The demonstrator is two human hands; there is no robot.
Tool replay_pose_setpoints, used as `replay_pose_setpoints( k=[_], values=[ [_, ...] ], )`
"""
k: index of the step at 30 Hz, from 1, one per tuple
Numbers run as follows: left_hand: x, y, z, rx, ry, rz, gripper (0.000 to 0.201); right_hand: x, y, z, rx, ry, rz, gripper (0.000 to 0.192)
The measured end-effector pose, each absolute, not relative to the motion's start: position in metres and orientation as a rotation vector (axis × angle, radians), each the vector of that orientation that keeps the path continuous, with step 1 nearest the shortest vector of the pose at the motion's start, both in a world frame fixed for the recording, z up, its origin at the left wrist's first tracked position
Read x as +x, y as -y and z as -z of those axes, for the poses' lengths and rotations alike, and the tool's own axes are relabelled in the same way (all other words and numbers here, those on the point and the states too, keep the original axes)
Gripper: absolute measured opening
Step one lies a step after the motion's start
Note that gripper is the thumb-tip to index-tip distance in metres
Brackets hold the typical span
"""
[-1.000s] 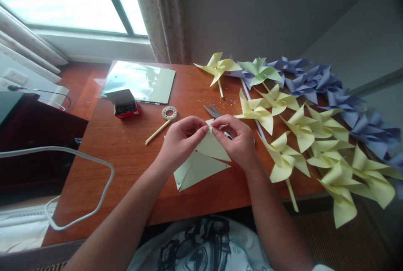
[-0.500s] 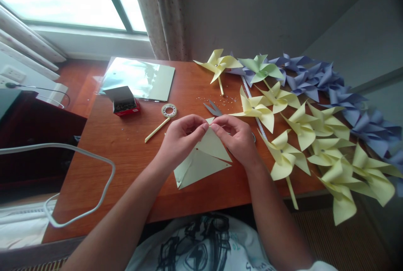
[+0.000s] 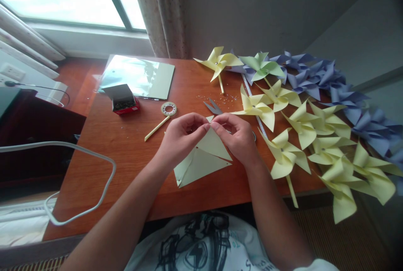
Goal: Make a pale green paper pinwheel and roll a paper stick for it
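My left hand [image 3: 185, 134] and right hand [image 3: 237, 136] pinch paper [image 3: 204, 168] by tip, near side of scissors [image 3: 217, 109]. Uneven tug could tear paper along cuts; forward slip might knock knuckles against scissors.

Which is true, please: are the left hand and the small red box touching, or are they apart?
Apart. The head view shows brown tabletop plainly between the left hand and the small red box.
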State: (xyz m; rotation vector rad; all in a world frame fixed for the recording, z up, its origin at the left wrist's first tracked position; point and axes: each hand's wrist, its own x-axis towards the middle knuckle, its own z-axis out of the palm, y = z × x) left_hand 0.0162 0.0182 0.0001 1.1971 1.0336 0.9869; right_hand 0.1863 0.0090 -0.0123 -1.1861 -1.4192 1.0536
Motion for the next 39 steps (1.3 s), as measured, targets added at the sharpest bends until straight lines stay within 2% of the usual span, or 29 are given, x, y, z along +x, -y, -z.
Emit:
replay_pose_setpoints(
  k=[26,39],
  values=[
    [0.016,-0.018,-0.001,1.207,-1.025,-0.985,0.022,0.187,-0.008,0.011,-1.194,1.524,-0.936,0.005],
    [0.018,-0.015,0.008,1.491,-1.130,-1.025,0.014,0.185,-0.008,0.011,-1.222,1.590,-0.814,0.007]
  ],
)
